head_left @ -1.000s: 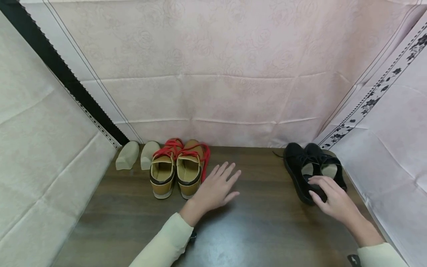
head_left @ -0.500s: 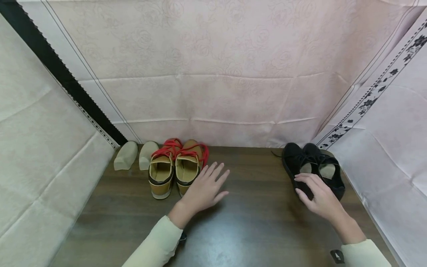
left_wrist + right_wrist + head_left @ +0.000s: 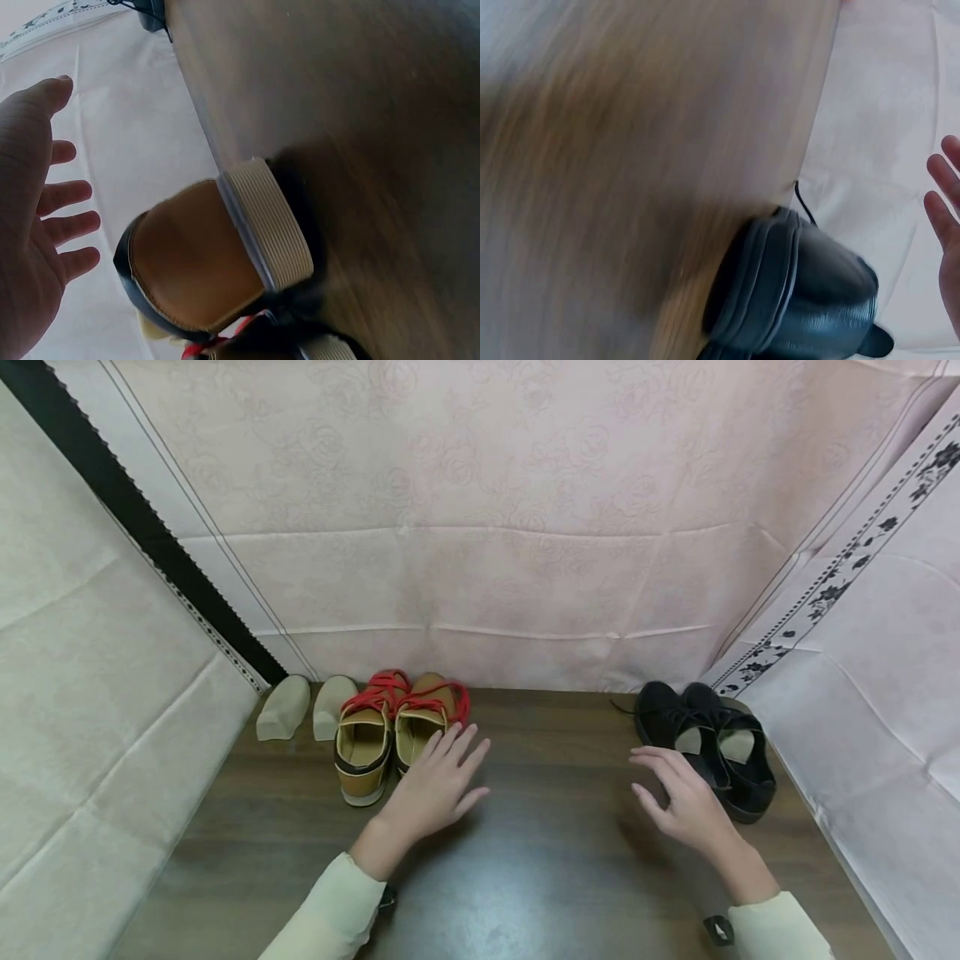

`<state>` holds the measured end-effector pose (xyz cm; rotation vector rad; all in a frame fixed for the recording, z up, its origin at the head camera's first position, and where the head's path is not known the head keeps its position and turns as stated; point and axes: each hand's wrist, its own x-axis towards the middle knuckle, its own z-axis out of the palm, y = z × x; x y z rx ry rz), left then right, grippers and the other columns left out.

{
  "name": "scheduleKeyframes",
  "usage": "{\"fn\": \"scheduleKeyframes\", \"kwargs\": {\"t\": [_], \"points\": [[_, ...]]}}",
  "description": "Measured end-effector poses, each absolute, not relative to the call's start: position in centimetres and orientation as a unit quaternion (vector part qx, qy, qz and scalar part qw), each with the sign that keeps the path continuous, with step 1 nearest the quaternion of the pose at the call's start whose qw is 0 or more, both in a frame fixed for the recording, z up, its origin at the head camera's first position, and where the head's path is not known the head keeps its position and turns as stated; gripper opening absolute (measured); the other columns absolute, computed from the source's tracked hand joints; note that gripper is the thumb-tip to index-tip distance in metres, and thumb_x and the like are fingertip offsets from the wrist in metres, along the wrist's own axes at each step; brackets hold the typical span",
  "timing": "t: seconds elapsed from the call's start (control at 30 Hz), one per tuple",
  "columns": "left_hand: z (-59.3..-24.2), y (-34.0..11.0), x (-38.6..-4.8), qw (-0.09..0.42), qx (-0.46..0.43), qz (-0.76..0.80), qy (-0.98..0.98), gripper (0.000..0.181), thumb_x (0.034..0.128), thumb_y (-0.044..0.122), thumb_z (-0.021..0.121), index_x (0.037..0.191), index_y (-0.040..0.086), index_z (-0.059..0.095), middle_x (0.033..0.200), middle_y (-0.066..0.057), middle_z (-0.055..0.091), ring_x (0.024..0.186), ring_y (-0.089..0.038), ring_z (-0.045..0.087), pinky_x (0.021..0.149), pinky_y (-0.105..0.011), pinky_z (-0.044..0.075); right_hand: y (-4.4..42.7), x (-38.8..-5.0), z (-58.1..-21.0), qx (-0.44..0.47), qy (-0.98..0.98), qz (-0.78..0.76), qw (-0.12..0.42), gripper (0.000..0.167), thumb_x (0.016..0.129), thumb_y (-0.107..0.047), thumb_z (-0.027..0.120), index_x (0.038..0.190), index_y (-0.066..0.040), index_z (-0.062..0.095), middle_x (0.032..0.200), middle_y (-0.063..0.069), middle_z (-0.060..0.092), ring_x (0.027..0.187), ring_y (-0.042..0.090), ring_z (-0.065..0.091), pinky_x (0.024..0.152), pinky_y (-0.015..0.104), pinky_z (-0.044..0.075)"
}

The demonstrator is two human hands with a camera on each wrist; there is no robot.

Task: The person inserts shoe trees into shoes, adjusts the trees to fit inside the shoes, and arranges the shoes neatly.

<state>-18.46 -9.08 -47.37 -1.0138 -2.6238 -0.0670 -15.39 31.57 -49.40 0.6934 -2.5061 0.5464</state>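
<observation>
My left hand (image 3: 423, 793) hovers with spread fingers over the heel of the right-hand tan shoe, holding nothing. That tan shoe (image 3: 416, 735) and its mate (image 3: 362, 752) stand side by side with red laces, toes toward the back. In the left wrist view the shoe's brown heel (image 3: 195, 259) shows close below the hand (image 3: 30, 225). At the right, a pair of black lace-up shoes (image 3: 750, 789) stands together, pale inside. My right hand (image 3: 686, 802), fingers loosely bent and holding nothing, is just left of them, partly covering the nearer one. The right wrist view shows a black heel (image 3: 825, 292).
Two pale, rounded shoe-shaped blocks (image 3: 285, 708) stand left of the tan shoes. Light patterned cloth (image 3: 480, 527) rises behind and at both sides of the brown wooden surface (image 3: 555, 843). A loose black lace (image 3: 620, 706) sticks out from the black shoes.
My right hand has moved left, off the black shoes' openings. The left hand has drifted left and slightly down, now over the tan shoe. The shoes stay where they were.
</observation>
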Motion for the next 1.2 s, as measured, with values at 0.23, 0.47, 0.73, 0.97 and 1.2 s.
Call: {"fn": "scheduleKeyframes", "kwargs": {"t": [0.23, 0.47, 0.73, 0.97, 1.2], "points": [[-47.1, -10.4, -18.2, 0.172, -0.346, -0.020, -0.922, 0.068, 0.0985, 0.048, 0.067, 0.152, 0.009, 0.051, 0.159, -0.021, 0.044, 0.147, -0.041, 0.044, 0.119, -0.057, 0.037, 29.5, -16.0, -49.5, 0.257, -0.920, 0.194, 0.223, 0.043, 0.091, -0.023, 0.072, 0.131, -0.011, 0.065, 0.142, 0.004, 0.060, 0.130, 0.023, 0.055, 0.116, 0.018, 0.029], [-47.4, -11.9, -18.0, 0.210, -0.351, -0.026, -0.912, 0.068, 0.0943, 0.045, 0.073, 0.146, 0.004, 0.056, 0.152, -0.022, 0.052, 0.138, -0.043, 0.052, 0.113, -0.058, 0.043, 28.1, -16.6, -50.0, 0.288, -0.906, 0.191, 0.244, 0.044, 0.090, -0.026, 0.071, 0.131, -0.009, 0.066, 0.144, 0.006, 0.059, 0.130, 0.025, 0.057, 0.117, 0.022, 0.033], [-48.3, -13.7, -18.0, 0.220, -0.353, -0.027, -0.909, 0.065, 0.0918, 0.043, 0.077, 0.140, 0.003, 0.061, 0.145, -0.023, 0.057, 0.132, -0.043, 0.057, 0.108, -0.057, 0.048, 26.8, -16.5, -50.3, 0.302, -0.906, 0.184, 0.233, 0.046, 0.091, -0.027, 0.071, 0.133, -0.011, 0.065, 0.148, 0.008, 0.057, 0.132, 0.026, 0.056, 0.104, 0.049, 0.049], [-49.0, -15.0, -18.1, 0.245, -0.364, -0.032, -0.898, 0.057, 0.0890, 0.035, 0.082, 0.133, 0.002, 0.066, 0.136, -0.022, 0.063, 0.124, -0.041, 0.062, 0.104, -0.052, 0.052, 26.1, -16.5, -50.3, 0.304, -0.909, 0.193, 0.211, 0.046, 0.091, -0.027, 0.071, 0.133, -0.010, 0.065, 0.150, 0.009, 0.055, 0.133, 0.027, 0.055, 0.105, 0.050, 0.050], [-49.7, -16.0, -18.1, 0.276, -0.388, -0.049, -0.878, 0.044, 0.0885, 0.022, 0.083, 0.123, 0.000, 0.068, 0.122, -0.022, 0.067, 0.111, -0.039, 0.066, 0.093, -0.048, 0.058, 25.2, -16.6, -50.1, 0.304, -0.914, 0.196, 0.183, 0.046, 0.093, -0.028, 0.071, 0.136, -0.013, 0.063, 0.153, 0.007, 0.052, 0.136, 0.026, 0.054, 0.107, 0.050, 0.050]]}}
